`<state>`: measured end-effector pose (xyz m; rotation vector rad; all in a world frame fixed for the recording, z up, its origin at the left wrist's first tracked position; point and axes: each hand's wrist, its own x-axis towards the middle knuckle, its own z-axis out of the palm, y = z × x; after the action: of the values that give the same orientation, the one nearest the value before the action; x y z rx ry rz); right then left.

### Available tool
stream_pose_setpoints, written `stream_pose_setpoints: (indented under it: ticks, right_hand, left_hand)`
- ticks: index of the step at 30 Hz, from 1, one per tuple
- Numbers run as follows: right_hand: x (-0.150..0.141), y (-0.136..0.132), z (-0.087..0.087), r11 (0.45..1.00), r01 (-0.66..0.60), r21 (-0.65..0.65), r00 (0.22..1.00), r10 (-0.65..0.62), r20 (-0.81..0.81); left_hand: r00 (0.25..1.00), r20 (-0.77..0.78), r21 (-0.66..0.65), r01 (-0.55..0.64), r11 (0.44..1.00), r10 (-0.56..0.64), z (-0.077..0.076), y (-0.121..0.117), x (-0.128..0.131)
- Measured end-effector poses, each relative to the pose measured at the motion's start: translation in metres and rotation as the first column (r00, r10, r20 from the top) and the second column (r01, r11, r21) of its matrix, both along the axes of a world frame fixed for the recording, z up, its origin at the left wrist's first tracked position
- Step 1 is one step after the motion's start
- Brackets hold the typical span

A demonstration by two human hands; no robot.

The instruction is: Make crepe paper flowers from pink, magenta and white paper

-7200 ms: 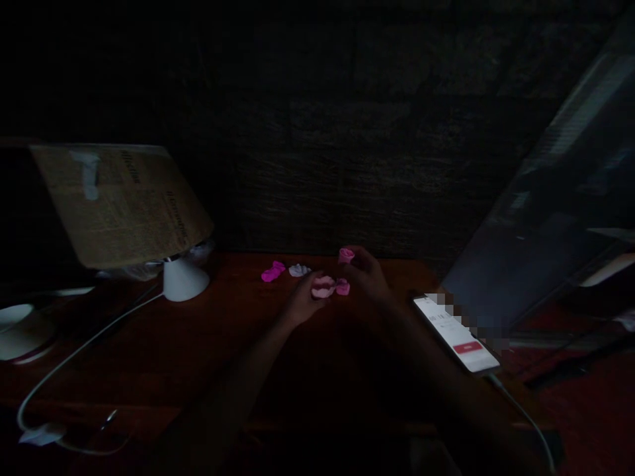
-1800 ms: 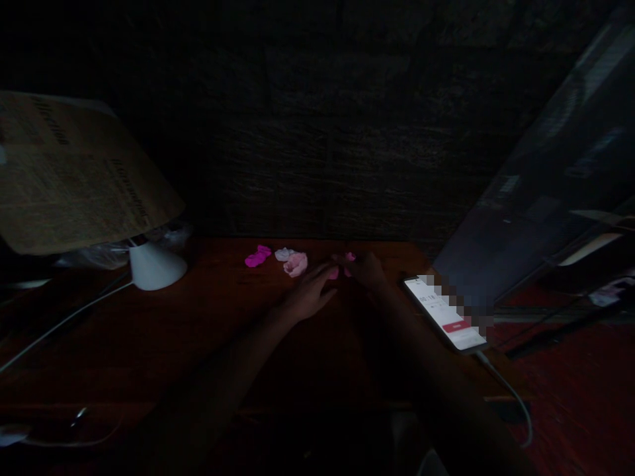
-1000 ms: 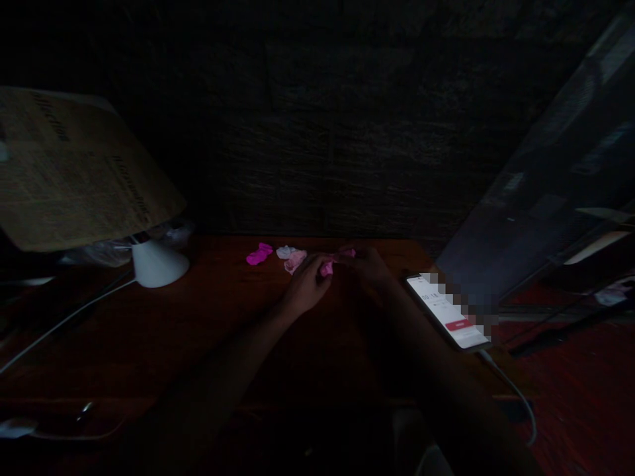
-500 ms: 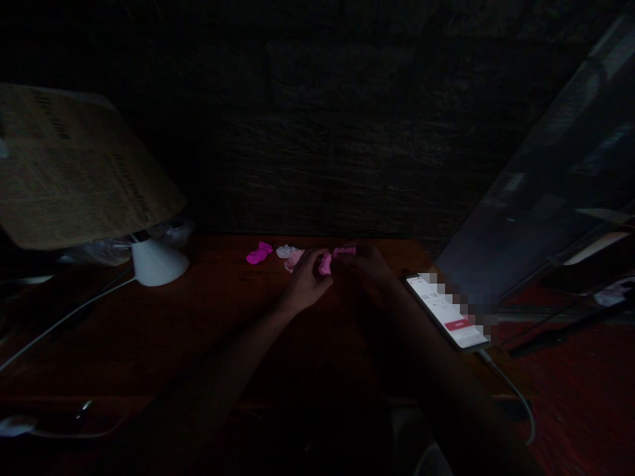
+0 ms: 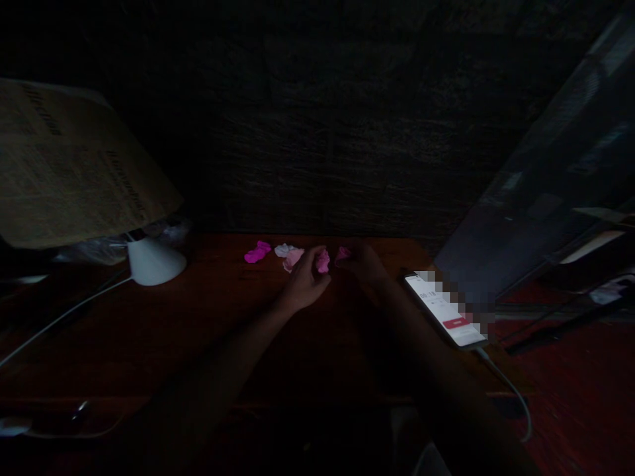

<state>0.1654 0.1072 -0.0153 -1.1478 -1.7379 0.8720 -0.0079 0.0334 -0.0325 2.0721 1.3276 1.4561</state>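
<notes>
Looking down in the head view, taking 12 o'clock as towards the dark wall (image 5: 322, 132); working over a dark wooden table (image 5: 149, 344) in very dim light.

Holding a bright pink piece (image 5: 323, 260) of crumpled material in the left hand (image 5: 305, 277), gripped between thumb and curled fingers, with palm half open; holding a dusky pink piece (image 5: 342, 255) in the right hand (image 5: 364, 264), near 2 to 3 o'clock from the left hand, apparently pinched at the fingertips; cannot tell the exact spread of those fingers in such shadow; showing a narrow dark gap between the 2 held pieces, both near the far edge of the table; cannot tell whether touching the tabletop or just above.

Lying at 11 o'clock from the left hand, a pale pink piece (image 5: 292, 260), partly covered by that hand; just beyond, also at 11 o'clock, a white piece (image 5: 284, 250); farther out at 10 o'clock, apart from these 2, a magenta piece (image 5: 257, 252).

Standing well off at 9 o'clock, a lamp with a white base (image 5: 156, 263) and a printed shade (image 5: 84, 165); lying at 4 o'clock from the right hand, a lit phone (image 5: 446, 309), tilted, with a white cable (image 5: 510, 390) at the near end.
</notes>
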Motion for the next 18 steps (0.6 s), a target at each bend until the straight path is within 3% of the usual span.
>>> stream_pose_setpoints:
  ticks: [3,6,11,18]
  right_hand:
    - [-0.0022,-0.0049,0.0033,0.998,-0.01,0.065,0.993,0.003,0.115]
    - [-0.0029,-0.0063,0.0038,0.997,-0.024,0.079,0.991,0.013,0.132]
    - [-0.0008,-0.0002,0.0001,0.999,-0.03,0.037,0.999,0.029,0.041]
    - [0.0004,0.0011,0.0006,0.987,-0.159,-0.018,0.977,0.154,-0.15]
  left_hand:
    - [0.999,-0.046,-0.004,0.014,1.0,-0.014,0.0016,-0.0013,0.0013]
    - [0.996,-0.058,-0.033,0.058,0.998,-0.06,-0.0003,-0.0018,0.0033]
    - [0.989,-0.13,-0.083,0.057,0.995,-0.067,-0.0062,0.0,0.0032]
    - [0.969,-0.228,-0.078,0.077,0.994,-0.093,-0.0034,-0.0033,0.004]
